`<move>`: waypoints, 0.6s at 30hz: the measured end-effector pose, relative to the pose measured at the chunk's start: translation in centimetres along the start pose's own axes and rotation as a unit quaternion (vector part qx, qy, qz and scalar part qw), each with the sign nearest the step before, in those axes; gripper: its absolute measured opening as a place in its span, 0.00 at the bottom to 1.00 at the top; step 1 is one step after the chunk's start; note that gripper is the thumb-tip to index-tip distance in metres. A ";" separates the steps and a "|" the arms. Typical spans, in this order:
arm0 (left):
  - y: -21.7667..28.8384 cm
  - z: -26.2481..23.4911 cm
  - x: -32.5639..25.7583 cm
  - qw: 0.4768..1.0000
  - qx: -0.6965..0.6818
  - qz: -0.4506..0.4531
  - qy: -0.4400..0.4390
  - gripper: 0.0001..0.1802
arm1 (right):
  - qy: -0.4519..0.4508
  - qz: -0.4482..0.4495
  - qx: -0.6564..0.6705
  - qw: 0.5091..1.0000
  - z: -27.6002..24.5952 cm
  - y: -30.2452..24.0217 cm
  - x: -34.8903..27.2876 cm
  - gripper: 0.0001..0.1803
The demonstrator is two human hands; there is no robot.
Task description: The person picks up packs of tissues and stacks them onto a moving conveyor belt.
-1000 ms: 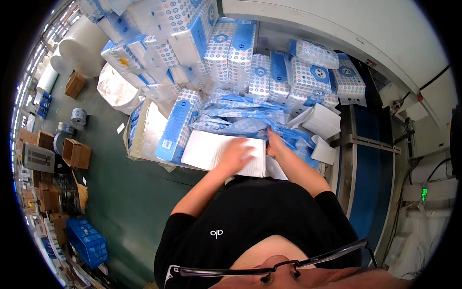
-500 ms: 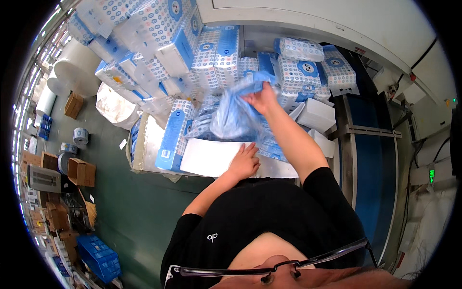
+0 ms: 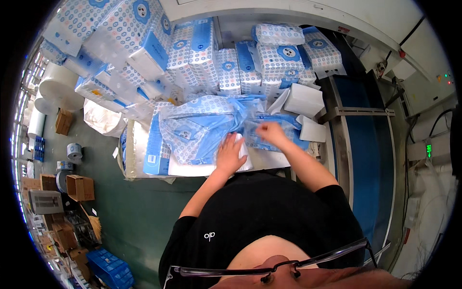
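Observation:
A blue and white printed plastic bag (image 3: 192,127) lies spread across the work table in front of me, crumpled and see-through in places. My left hand (image 3: 230,154) rests flat, fingers spread, on the bag's right edge and on a white folded paper stack (image 3: 246,161). Much of that stack is hidden under the bag. To the right, my right hand (image 3: 272,134) hovers by a pile of flat blue bags (image 3: 291,126). Its fingers are curled together; whatever they may hold does not show.
Wrapped packs (image 3: 202,53) rise in stacks along the back and left. White paper stacks (image 3: 304,100) stand right of the bags. Further right runs a blue conveyor belt (image 3: 363,159). Cardboard boxes (image 3: 80,188) and a blue crate (image 3: 109,269) sit on the floor at left.
The bunched bag my right hand held up is now spread out over the white stack. My right hand has come off it, moving nearer me. My left hand shifted slightly left.

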State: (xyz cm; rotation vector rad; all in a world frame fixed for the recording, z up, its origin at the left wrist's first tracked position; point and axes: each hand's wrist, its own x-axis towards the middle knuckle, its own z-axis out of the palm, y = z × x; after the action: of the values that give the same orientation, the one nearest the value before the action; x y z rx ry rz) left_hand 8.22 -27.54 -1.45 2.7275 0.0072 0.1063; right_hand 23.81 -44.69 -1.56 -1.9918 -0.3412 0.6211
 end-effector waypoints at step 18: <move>-1.2 0.7 -0.2 0.998 -0.046 0.013 0.033 0.37 | -0.117 0.057 0.076 0.989 8.6 6.9 -2.8 0.11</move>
State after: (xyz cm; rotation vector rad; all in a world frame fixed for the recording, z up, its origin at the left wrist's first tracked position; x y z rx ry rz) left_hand 8.14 -26.73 -2.63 2.6320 -0.0149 0.1985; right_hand 16.54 -43.00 -10.14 -1.8034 -0.3135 0.9310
